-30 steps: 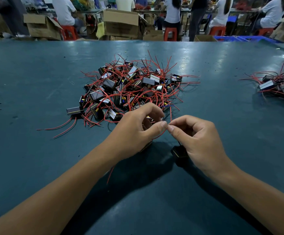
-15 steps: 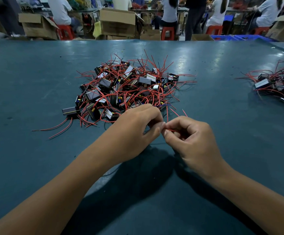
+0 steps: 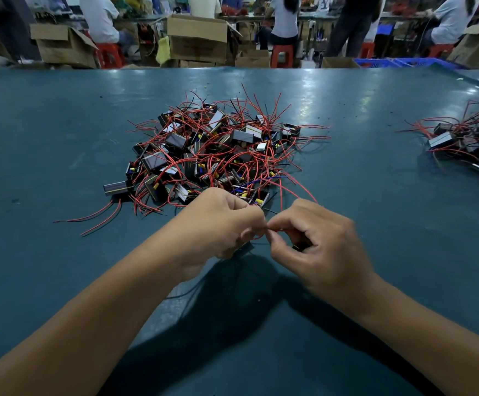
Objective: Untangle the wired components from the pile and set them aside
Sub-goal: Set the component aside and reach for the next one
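A tangled pile of small black wired components [image 3: 212, 155] with red wires lies in the middle of the dark green table [image 3: 61, 138]. Just in front of it my left hand [image 3: 218, 224] and my right hand [image 3: 318, 247] meet fingertip to fingertip. Both pinch a thin red wire [image 3: 261, 234] between thumb and forefinger. A dark component [image 3: 245, 248] shows below my left hand's fingers, another dark piece [image 3: 301, 247] inside my right hand's curled fingers. A red wire [image 3: 301, 188] arcs from the right hand back toward the pile.
A smaller group of wired components [image 3: 466, 144] lies at the table's right edge. Loose red and black wires [image 3: 95, 218] trail out at the pile's left front. Beyond the far edge stand cardboard boxes [image 3: 198, 38], red stools and several seated people.
Both hands stayed together in front of the pile, working the red wire; the dark component seen below the right hand earlier is now mostly hidden inside its fingers.
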A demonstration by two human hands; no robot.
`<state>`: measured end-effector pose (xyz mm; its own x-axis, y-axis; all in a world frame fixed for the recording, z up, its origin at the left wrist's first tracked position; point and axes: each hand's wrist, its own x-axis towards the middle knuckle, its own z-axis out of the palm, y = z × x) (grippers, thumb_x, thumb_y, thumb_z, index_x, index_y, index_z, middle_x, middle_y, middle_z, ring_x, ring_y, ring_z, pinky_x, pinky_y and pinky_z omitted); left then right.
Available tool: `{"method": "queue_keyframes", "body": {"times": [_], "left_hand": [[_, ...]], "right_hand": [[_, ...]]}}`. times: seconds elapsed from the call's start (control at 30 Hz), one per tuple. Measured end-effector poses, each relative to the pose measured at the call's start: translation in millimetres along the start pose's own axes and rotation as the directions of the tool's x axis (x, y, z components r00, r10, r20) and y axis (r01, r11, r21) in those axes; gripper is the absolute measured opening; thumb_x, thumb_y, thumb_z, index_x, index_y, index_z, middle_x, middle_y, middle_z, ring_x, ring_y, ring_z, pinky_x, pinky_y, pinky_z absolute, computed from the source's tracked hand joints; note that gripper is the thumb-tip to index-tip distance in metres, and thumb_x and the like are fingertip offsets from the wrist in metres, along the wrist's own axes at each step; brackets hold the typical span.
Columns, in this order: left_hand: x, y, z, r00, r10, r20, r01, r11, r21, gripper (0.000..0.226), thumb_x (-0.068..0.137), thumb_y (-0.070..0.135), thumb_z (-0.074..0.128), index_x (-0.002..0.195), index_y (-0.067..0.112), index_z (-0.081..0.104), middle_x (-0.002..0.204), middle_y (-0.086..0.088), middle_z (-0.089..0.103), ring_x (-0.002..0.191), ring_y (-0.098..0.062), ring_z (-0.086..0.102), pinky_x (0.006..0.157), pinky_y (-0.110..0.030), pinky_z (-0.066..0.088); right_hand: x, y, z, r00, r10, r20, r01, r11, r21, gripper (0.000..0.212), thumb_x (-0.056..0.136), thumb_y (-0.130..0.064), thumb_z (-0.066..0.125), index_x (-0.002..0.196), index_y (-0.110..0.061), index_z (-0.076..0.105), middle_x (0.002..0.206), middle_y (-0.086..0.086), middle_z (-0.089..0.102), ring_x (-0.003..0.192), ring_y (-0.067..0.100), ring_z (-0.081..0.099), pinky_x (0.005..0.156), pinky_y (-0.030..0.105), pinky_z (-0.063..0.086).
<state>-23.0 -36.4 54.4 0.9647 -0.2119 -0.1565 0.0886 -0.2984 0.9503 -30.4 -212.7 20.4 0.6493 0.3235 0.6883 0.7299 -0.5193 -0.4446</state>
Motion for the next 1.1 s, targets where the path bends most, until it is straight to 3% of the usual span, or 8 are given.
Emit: {"method": "queue_keyframes", "body": {"times": [0.1,0.17,0.3,0.43,0.63,0.77,0.9,1.1], "left_hand": [[1,-1,-18,0.974,0.220,0.049,-0.222,0.974,0.052,0.024,0.094,0.014,0.065,0.072,0.009,0.073,0.060,0.002,0.060,0.048,-0.009,0.047,0.044,-0.019,0.036],[2,0,-30,0.898,0.425,0.116,-0.441,0.870,0.220,0.010,0.094,0.015,0.068,0.086,0.015,0.075,0.073,0.008,0.067,0.062,-0.004,0.056,0.056,-0.018,0.044],[4,-2,-31,0.762,0.600,0.243,-0.647,0.684,0.338,0.009,0.087,0.010,0.075,0.096,0.011,0.077,0.094,0.002,0.068,0.082,-0.015,0.064,0.071,-0.023,0.047],[7,-2,-30,0.691,0.669,0.274,-0.716,0.581,0.388,0.008,0.087,0.010,0.076,0.095,0.010,0.077,0.094,0.000,0.067,0.087,-0.015,0.066,0.073,-0.028,0.052],[6,-1,-29,0.649,0.702,0.292,-0.739,0.492,0.460,0.008,0.085,0.015,0.076,0.091,0.011,0.077,0.091,0.000,0.067,0.087,-0.012,0.064,0.077,-0.024,0.050],[4,1,-27,0.643,0.697,0.317,-0.731,0.435,0.526,0.008,0.088,0.018,0.073,0.091,0.011,0.075,0.091,-0.001,0.065,0.086,-0.016,0.060,0.076,-0.029,0.049],[1,1,-25,0.690,0.645,0.329,-0.697,0.470,0.541,0.011,0.092,0.019,0.068,0.092,0.009,0.072,0.088,0.000,0.061,0.081,-0.011,0.054,0.074,-0.019,0.042],[-2,0,-19,0.906,0.373,0.201,-0.421,0.845,0.331,0.016,0.095,0.021,0.067,0.084,0.009,0.068,0.063,0.001,0.056,0.056,-0.006,0.042,0.052,-0.022,0.034]], "right_hand": [[3,4,-6,0.999,0.015,0.045,-0.019,0.996,0.084,0.009,0.081,-0.001,0.073,0.079,-0.008,0.069,0.071,-0.022,0.043,0.063,-0.003,0.044,0.065,0.008,0.031],[4,6,-9,0.996,0.025,0.081,-0.035,0.991,0.128,0.008,0.081,-0.001,0.074,0.079,-0.007,0.070,0.069,-0.021,0.044,0.063,-0.001,0.045,0.064,0.008,0.031],[4,8,-11,0.992,0.048,0.120,-0.072,0.977,0.200,0.003,0.081,-0.004,0.071,0.081,-0.007,0.071,0.069,-0.018,0.048,0.062,0.002,0.048,0.063,0.008,0.032],[3,11,-9,0.988,0.083,0.133,-0.117,0.954,0.275,0.003,0.082,-0.007,0.070,0.082,-0.010,0.072,0.069,-0.017,0.050,0.062,0.004,0.049,0.063,0.010,0.034],[2,13,-7,0.984,0.089,0.154,-0.136,0.937,0.322,0.003,0.083,-0.010,0.071,0.082,-0.012,0.071,0.071,-0.019,0.052,0.062,0.003,0.050,0.062,0.011,0.034],[1,13,-7,0.985,0.086,0.147,-0.130,0.938,0.320,0.003,0.083,-0.008,0.070,0.081,-0.011,0.071,0.071,-0.019,0.053,0.063,0.002,0.049,0.062,0.009,0.034],[2,10,-7,0.991,0.047,0.123,-0.078,0.962,0.260,0.004,0.083,-0.006,0.071,0.082,-0.010,0.071,0.070,-0.020,0.049,0.063,0.001,0.049,0.063,0.008,0.033],[3,8,-6,0.998,0.028,0.060,-0.038,0.985,0.169,0.014,0.081,0.000,0.072,0.088,-0.012,0.075,0.072,-0.019,0.050,0.063,0.002,0.048,0.062,0.009,0.033]]}}
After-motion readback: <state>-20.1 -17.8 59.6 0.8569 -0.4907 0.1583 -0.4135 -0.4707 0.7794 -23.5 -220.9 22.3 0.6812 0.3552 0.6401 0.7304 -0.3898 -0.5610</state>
